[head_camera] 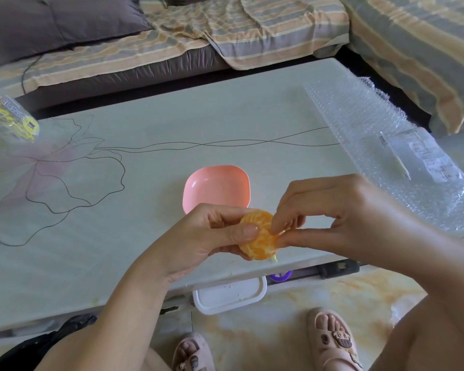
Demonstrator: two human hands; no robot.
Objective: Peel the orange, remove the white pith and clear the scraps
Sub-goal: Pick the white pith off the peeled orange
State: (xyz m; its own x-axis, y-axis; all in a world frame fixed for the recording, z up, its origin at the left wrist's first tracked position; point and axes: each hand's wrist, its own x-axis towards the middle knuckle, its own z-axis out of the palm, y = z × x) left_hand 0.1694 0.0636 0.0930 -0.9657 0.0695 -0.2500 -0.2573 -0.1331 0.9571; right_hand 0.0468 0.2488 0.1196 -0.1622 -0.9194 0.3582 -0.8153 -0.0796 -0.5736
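Two pinkish slippers (332, 341) are showing below us. We are gripping one peeled orange (260, 245) in our left hand (198, 236) over the pale table (198, 124), right hand (340, 215) pinching it, near one pink square dish (216, 187).

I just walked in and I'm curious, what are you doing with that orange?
A person is cleaning up an orange that already has its peel off. The left hand grips the orange above the near edge of the table. The right hand pinches a pale strand on it, probably white pith being picked off. A pink dish sits on the table just behind the hands, and a white tub shows below the table edge.
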